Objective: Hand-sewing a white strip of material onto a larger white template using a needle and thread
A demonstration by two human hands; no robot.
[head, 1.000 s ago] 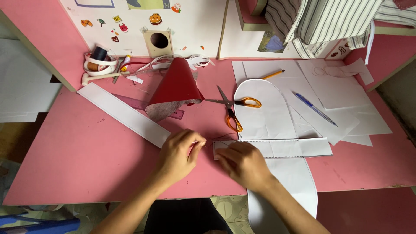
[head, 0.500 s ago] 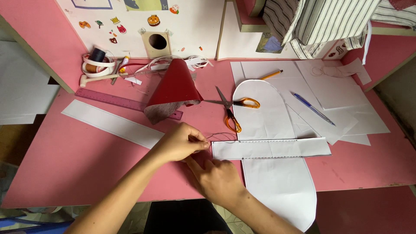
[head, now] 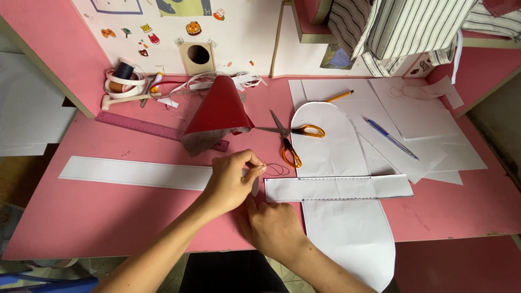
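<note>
The left hand (head: 230,182) is pinched shut, thumb and fingers holding a thin dark thread (head: 277,169) that makes a small loop just to its right. The right hand (head: 271,228) lies lower, curled on the pink worktop (head: 108,217); I cannot tell if it holds anything.

Just right of the hands lies a short white paper strip (head: 339,187) with stitch marks along its edges. Its long side runs left to right, and its left end points at the hands. It lies across a long white paper shape (head: 347,239) with 2 round ends, which runs up and down.

A longer white strip (head: 135,172) lies on the left, also left to right. Orange scissors (head: 293,142) lie above the thread. A red cone (head: 217,111) stands behind them.

Small bright stickers (head: 146,38) sit on the white wall at the back, beside a square tan card with a round hole (head: 198,55).
</note>
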